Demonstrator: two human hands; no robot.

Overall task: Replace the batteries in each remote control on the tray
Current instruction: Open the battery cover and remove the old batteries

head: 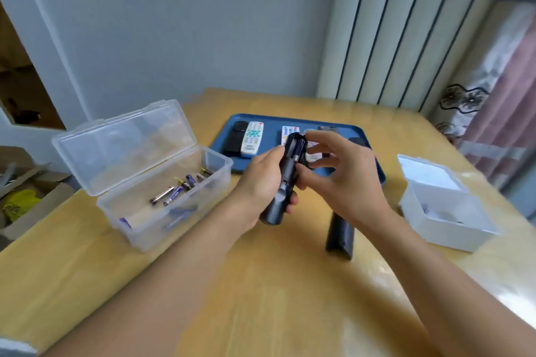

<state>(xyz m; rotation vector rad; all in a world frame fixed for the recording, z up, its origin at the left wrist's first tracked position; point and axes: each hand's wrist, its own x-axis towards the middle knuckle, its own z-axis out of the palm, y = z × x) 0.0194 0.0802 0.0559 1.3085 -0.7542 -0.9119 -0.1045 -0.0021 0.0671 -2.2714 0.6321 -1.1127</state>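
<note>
My left hand grips a dark remote held upright over the table, its battery bay open at the top with a battery showing inside. My right hand is beside the bay, thumb against the remote's side and fingers curled loosely near the top. Whether it holds anything I cannot tell. The remote's black back cover lies on the table below my right wrist. Behind my hands the blue tray carries a black remote, a white remote and others partly hidden.
A clear plastic box with its lid up stands at the left and holds several batteries. A white box sits open at the right. Cardboard boxes lie on the floor at the far left. Curtains hang at the right.
</note>
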